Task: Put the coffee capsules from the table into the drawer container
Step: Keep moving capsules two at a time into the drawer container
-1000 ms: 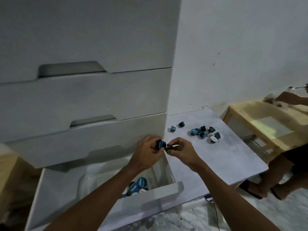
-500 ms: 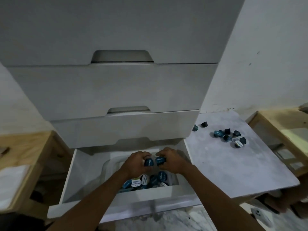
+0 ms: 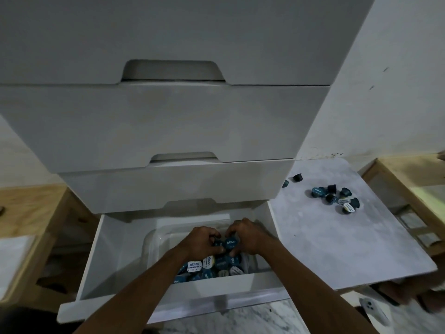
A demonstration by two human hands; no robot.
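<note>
Both hands are down inside the open bottom drawer (image 3: 91, 259), over a clear plastic container (image 3: 151, 239) holding several blue and black coffee capsules (image 3: 207, 267). My left hand (image 3: 201, 241) is curled around a dark capsule that is mostly hidden by its fingers. My right hand (image 3: 249, 236) pinches a blue capsule (image 3: 231, 242) with its printed lid facing up. The hands almost touch. Several more capsules (image 3: 333, 197) lie in a loose cluster on the grey table (image 3: 337, 249) to the right.
Above the open drawer are shut white drawer fronts (image 3: 168, 124). Wooden furniture stands at the left (image 3: 31, 213) and right (image 3: 414, 179). A white phone-like object (image 3: 372, 309) lies on the marbled floor at lower right.
Both hands carried their capsules from beside the table edge down into the drawer container. They have sunk a little lower since half a second ago. The view turned left toward the drawers.
</note>
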